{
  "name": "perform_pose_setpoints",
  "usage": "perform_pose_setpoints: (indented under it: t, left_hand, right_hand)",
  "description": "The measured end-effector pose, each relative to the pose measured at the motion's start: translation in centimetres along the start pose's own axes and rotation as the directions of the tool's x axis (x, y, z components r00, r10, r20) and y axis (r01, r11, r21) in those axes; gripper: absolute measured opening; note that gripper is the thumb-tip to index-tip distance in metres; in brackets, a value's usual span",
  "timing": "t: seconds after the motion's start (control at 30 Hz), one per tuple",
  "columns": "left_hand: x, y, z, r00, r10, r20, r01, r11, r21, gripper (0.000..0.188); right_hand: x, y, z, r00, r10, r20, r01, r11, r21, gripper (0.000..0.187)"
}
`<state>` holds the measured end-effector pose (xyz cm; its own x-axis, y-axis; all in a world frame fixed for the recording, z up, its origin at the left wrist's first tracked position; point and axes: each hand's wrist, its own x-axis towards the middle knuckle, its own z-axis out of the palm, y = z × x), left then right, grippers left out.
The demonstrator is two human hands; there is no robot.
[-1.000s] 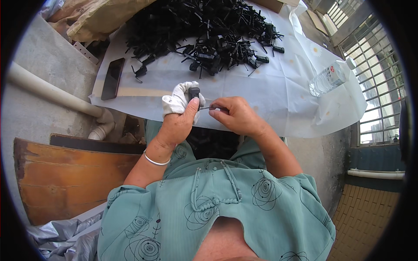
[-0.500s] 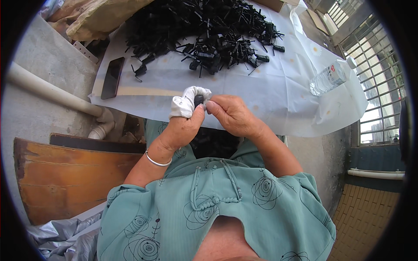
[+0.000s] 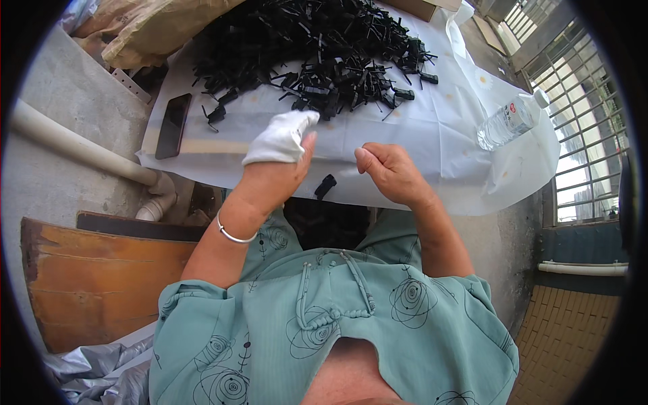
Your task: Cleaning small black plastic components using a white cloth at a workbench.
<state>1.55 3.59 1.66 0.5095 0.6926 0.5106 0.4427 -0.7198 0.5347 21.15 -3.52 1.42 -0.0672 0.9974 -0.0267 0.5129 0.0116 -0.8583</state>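
My left hand (image 3: 280, 152), its fingers under a white cloth glove (image 3: 275, 140) and its thumb bare, stretches over the table toward a heap of black plastic parts with thin stems (image 3: 317, 54). It looks open and seems to hold nothing. My right hand (image 3: 391, 172) is closed over the table's near edge, thumb pressed to curled fingers; whatever may be between them is hidden. Between and below the hands, a single small black plastic part (image 3: 325, 187) shows at the near edge of the table, apart from both hands.
A white sheet (image 3: 418, 155) covers the table. A phone (image 3: 173, 126) lies at its left and a clear water bottle (image 3: 509, 121) lies at its right. Between my knees is a dark area (image 3: 327, 226). A wooden board (image 3: 108, 277) and a pipe (image 3: 84, 145) stand at left.
My left hand has let go of the black part and moved forward toward the heap, its fingers straightening. That part is now lower, near the table edge. My right hand has shifted right, away from the left.
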Motion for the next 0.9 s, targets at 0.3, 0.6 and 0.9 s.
perform_pose_setpoints:
  t: [0.3,0.6,0.9]
  left_hand:
    - [3.7,-3.4,3.6,0.992,-0.058,0.113,0.012,0.929,0.37,0.026]
    - [0.0,-3.4,2.8,0.988,0.079,-0.132,-0.064,0.992,0.111,0.028]
    - [-1.5,-2.1,2.9,0.975,0.064,-0.212,-0.111,0.969,-0.219,0.036]
  right_hand:
    - [0.6,0.8,0.9,0.99,-0.119,-0.078,0.112,0.99,-0.086,0.023]
    - [2.1,0.8,3.3,0.936,-0.196,-0.293,0.174,0.98,-0.102,0.017]
    - [4.3,2.5,4.0,0.899,-0.112,-0.424,0.162,0.983,0.083,0.016]
